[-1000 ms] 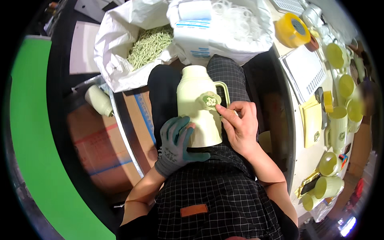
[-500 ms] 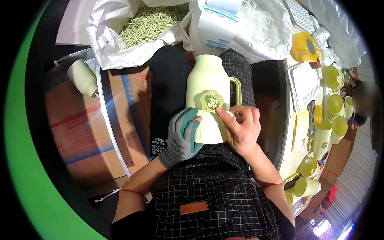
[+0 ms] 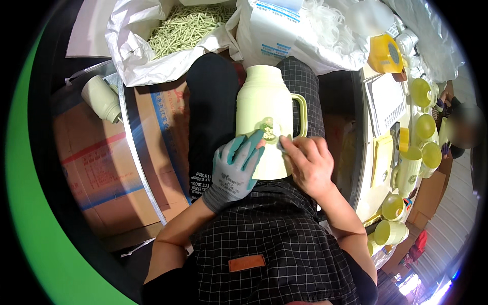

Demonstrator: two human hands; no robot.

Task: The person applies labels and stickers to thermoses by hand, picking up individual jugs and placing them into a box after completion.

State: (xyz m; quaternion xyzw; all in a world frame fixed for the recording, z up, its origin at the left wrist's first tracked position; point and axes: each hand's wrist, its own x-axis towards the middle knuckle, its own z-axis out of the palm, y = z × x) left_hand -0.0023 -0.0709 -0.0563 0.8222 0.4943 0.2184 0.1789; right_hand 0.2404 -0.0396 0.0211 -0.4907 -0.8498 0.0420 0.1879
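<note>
A pale green vacuum flask body (image 3: 260,104) with a looped side handle (image 3: 301,114) lies across my lap, neck away from me. On its front is a small green and cream floral sticker (image 3: 268,131). My left hand (image 3: 235,170), in a grey and teal glove, lies along the flask's lower left side. Its fingers stretch toward the sticker, and a bare fingertip shows at the sticker's lower edge. Bare, my right hand (image 3: 311,165) touches the flask right of the sticker with a fingertip. Its other fingers are curled in, hiding whatever they may hold.
A white sack (image 3: 134,63) of short pale green sticks and a bag of clear rings (image 3: 328,30) stand beyond my knees. The right-hand table holds a yellow tape dispenser (image 3: 385,53), papers (image 3: 385,101) and several green flask bodies (image 3: 409,165). Another flask (image 3: 101,99) lies at left. A person is at far right.
My left hand has slid up and right, bringing its fingers to the sticker. My right hand has shifted slightly right, and the whitish bit earlier visible in it is now hidden.
</note>
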